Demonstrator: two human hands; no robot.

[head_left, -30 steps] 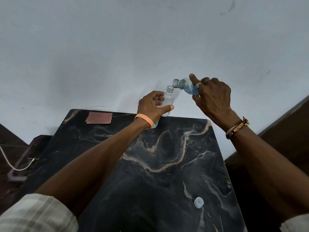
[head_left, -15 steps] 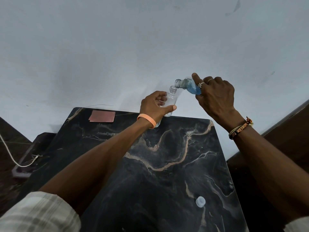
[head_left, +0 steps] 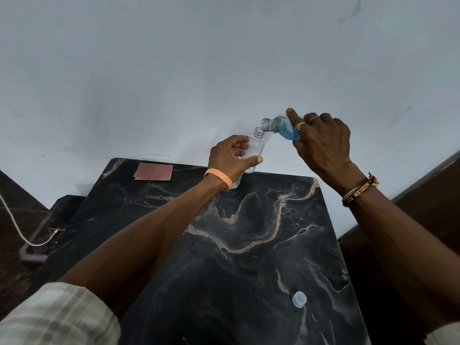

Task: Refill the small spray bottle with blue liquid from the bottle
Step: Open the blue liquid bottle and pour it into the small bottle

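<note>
In the head view, the right hand [head_left: 323,145] is tipping the bottle [head_left: 275,125] leftward. Its fingers [head_left: 316,120] are curled round the body, and the forefinger is lying straight along the top. The left hand [head_left: 230,159] is gripping the small spray bottle [head_left: 256,148] with fingers and thumb wrapped round its clear barrel. It is holding it leaning rightward over the far edge of the tabletop [head_left: 249,245].

Against a second ago, the two open mouths are sitting closer together. The bottle's mouth is now just above and beside the small one's neck, and the blue liquid [head_left: 290,133] is lying nearer the shoulder. No stream is showing and the small spray bottle is looking clear inside. I judge the pour is only about to start and the refill is hardly begun.

The meeting of mouths is happening right at the tabletop's far edge, close to the pale wall [head_left: 224,70], so a missed stream would likely be running down behind. The small bottle's base is hiding behind the left wrist, and I cannot tell whether it is resting on the surface.

A translucent cap [head_left: 298,299] is lying near the right edge, well apart from both hands. A reddish card [head_left: 153,171] is sitting at the far left corner, and a white cable [head_left: 15,227] is trailing off to the left. Between the forearms there is room for drawing both bottles back toward the body.
</note>
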